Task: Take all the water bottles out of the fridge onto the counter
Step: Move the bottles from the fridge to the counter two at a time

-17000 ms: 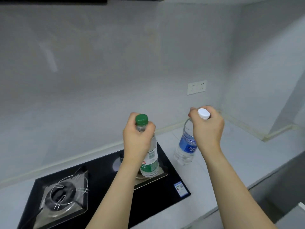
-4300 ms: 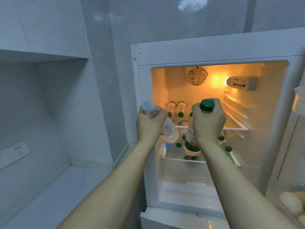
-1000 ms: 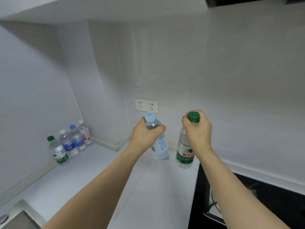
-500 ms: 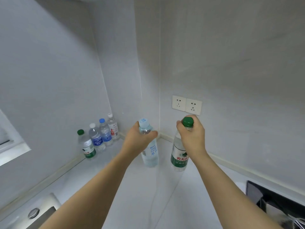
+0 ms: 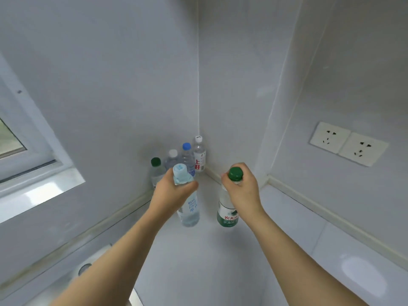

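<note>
My left hand [image 5: 171, 193] grips a clear bottle with a pale blue cap [image 5: 189, 212] by its neck, held above the white counter [image 5: 198, 257]. My right hand [image 5: 242, 191] grips the neck of a green-capped bottle with a green label [image 5: 227, 214], also above the counter. Behind them, several water bottles [image 5: 187, 157] stand in a row in the counter's far corner against the wall; my left hand partly hides two of them. The fridge is out of view.
A double wall socket [image 5: 347, 143] sits on the right wall. A window [image 5: 13, 138] and its sill are at the left. The rim of a sink [image 5: 85, 268] shows at the lower left, beside my left forearm.
The view has turned left toward the corner. Both hands, still holding their bottles, are now closer to the row of standing bottles; the hob has left the frame.
</note>
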Motion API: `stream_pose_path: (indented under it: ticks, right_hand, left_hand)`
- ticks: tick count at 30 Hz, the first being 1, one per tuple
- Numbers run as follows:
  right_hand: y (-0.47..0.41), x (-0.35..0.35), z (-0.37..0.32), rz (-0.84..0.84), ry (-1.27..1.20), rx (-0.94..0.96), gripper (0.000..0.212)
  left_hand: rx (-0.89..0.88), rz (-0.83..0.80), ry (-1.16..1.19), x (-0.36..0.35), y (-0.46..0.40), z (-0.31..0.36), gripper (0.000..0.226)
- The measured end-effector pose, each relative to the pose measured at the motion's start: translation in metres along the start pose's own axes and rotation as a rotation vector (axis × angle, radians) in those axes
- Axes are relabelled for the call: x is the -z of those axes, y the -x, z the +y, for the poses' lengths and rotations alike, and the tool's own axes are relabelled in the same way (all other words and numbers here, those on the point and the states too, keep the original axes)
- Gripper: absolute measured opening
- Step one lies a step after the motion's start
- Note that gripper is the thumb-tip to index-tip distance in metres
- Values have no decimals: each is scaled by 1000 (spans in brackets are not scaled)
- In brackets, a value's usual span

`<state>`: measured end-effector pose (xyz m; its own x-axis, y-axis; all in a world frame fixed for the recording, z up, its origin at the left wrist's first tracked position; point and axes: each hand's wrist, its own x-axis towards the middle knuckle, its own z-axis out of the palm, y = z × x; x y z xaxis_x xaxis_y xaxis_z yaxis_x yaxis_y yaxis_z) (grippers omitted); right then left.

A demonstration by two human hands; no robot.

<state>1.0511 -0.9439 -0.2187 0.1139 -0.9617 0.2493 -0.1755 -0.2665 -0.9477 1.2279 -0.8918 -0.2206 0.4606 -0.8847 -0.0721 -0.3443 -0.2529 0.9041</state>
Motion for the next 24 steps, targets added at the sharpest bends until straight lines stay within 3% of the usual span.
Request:
stream_pose_path:
  ticks: [12, 24]
  right_hand:
    - [-15, -144, 30, -254, -12, -79, 21]
    - [-23, -249, 40, -335, -35, -26, 17]
  left_hand:
    - [164, 137, -44, 75, -41, -100, 33]
    - [169, 198, -152, 116, -57, -159, 34]
